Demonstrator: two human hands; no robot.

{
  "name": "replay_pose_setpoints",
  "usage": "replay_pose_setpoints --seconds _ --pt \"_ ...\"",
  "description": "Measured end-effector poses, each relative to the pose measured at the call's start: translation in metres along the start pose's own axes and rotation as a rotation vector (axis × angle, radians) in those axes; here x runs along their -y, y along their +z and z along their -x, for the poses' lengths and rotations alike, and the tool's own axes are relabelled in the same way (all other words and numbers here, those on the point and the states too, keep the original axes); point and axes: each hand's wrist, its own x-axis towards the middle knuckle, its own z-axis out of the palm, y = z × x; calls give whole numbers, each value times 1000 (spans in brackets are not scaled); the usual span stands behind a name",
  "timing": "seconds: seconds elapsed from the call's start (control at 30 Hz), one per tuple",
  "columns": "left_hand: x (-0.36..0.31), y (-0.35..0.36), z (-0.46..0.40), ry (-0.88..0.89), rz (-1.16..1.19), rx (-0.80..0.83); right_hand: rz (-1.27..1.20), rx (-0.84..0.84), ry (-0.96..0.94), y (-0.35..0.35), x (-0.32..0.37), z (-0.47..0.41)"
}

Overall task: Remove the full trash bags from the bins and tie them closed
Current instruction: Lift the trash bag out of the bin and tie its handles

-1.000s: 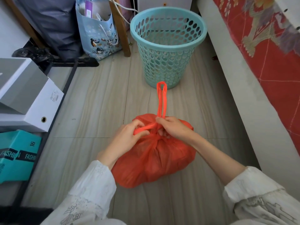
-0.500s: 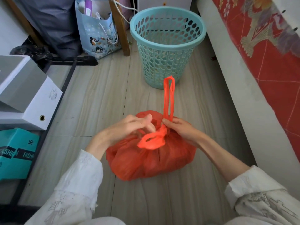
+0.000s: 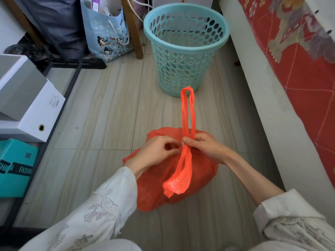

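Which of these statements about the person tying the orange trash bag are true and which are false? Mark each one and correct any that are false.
1. The orange trash bag sits on the floor, outside the teal bin. True.
2. The left hand rests on the bin's rim. False: it is at the bag's gathered neck, fingers curled there.
3. The right hand pinches the bag's handles where they cross. True.
4. One handle loop stands up toward the bin; the other hangs toward the person. True.
5. The bin holds another full bag. False: no bag shows inside it.
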Motion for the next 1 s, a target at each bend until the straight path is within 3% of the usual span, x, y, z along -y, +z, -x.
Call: replay_pose_setpoints --seconds 0.13,0.33,0.63,0.7,0.77,0.87,1.0 --pt "-6 3 2 14 -71 -16 96 12 -35 -3 2 3" --pt "-3 0 6 -112 5 -57 336 70 -85 1 2 1" --pt "-13 4 0 -150 78 -111 804 -329 -355 15 -11 -4" --pt "-18 4 0 -153 52 -114 702 -445 -304 16 -8 -5" --pt "-19 6 4 -140 18 -112 531 -468 -99 14 -4 -6" --pt "-13 7 10 -107 47 -94 78 -396 171 11 -5 -7" --pt "-9 4 12 -94 74 -114 -310 -263 247 9 -2 -4"
